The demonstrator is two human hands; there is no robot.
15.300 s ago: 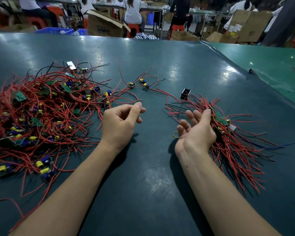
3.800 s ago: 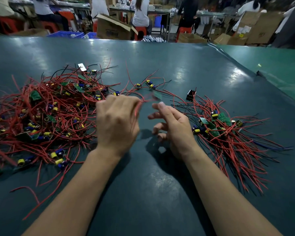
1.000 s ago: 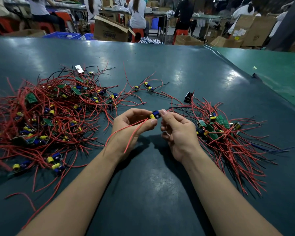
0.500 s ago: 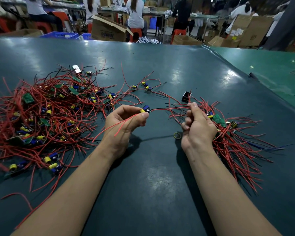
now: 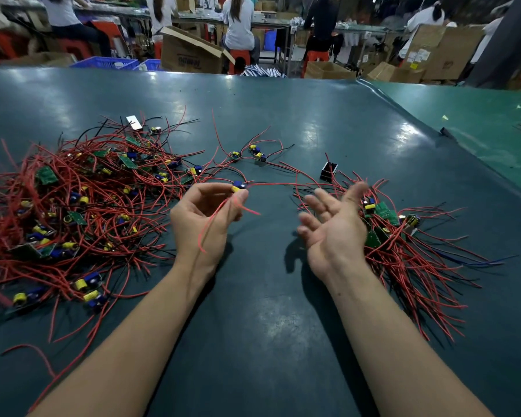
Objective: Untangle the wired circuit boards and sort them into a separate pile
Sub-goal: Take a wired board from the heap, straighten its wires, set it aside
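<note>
At your far left a large tangled heap (image 5: 72, 206) of red-wired circuit boards covers the dark green tabletop (image 5: 268, 311). Your left hand (image 5: 205, 218) is raised above the tabletop, its fingers (image 5: 241, 195) pinching one small board (image 5: 238, 186) whose red leads hang down and trail rightward. Your right hand (image 5: 333, 227) is palm-up with fingers spread wide, holding nothing, just beside the sorted pile (image 5: 409, 251) at right.

1 head-worn wide-angle view, facing forward and down, close over the counter (image 5: 265, 326), workshop beyond.
</note>
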